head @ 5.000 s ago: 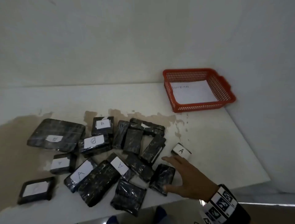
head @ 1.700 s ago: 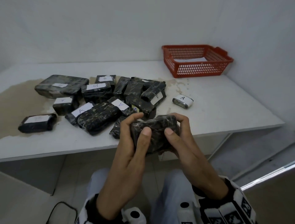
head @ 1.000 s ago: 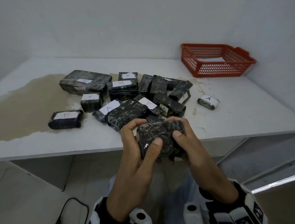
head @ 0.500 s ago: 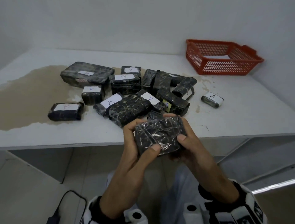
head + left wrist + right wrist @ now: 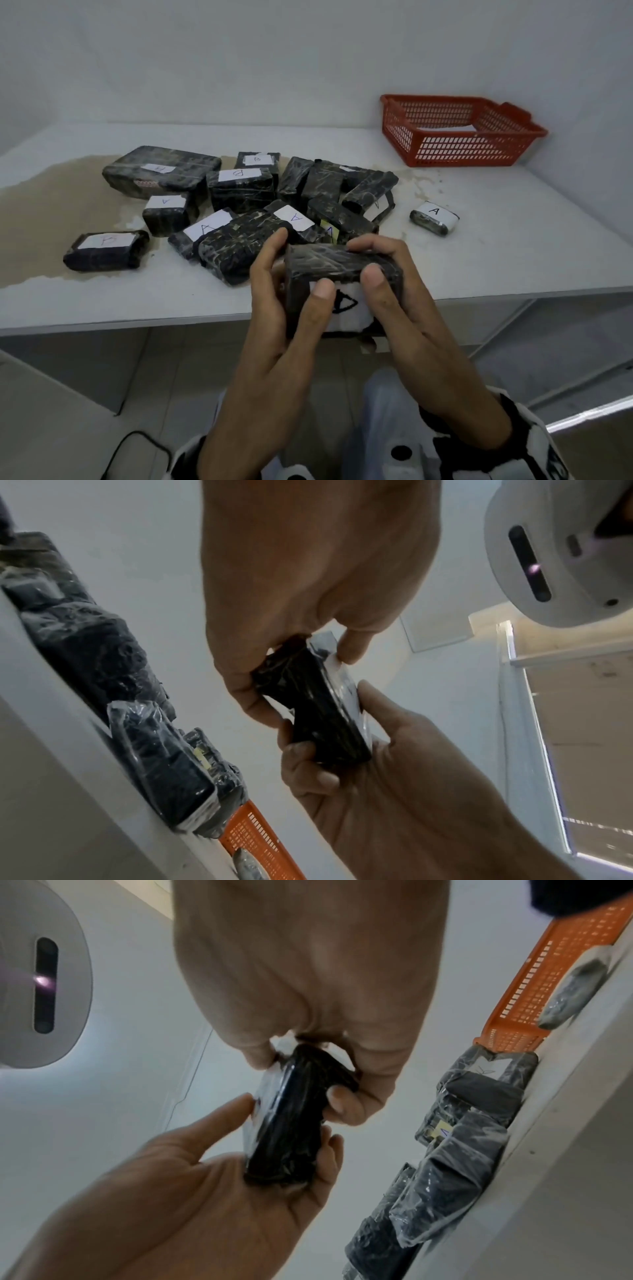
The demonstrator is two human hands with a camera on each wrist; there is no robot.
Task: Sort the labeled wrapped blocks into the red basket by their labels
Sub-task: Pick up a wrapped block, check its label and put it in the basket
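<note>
Both hands hold one black wrapped block (image 5: 337, 263) in the air just in front of the table's near edge. Its white label (image 5: 346, 305) faces me and shows an "A" lying on its side. My left hand (image 5: 274, 291) grips the block's left end, thumb on the label. My right hand (image 5: 387, 291) grips the right end the same way. The wrist views show the block (image 5: 318, 710) (image 5: 291, 1123) edge-on between the hands. The red basket (image 5: 459, 150) stands at the table's far right with only a white sheet inside.
Several wrapped blocks (image 5: 239, 205) labelled A, B or D lie piled mid-table. One small "A" block (image 5: 434, 217) lies apart to the right. The white table (image 5: 513, 257) has a brown stain at left. Walls close in behind and at the right.
My right hand picked this block from the pile and my left hand joined it. Together they turned it over, so the label now faces me.
</note>
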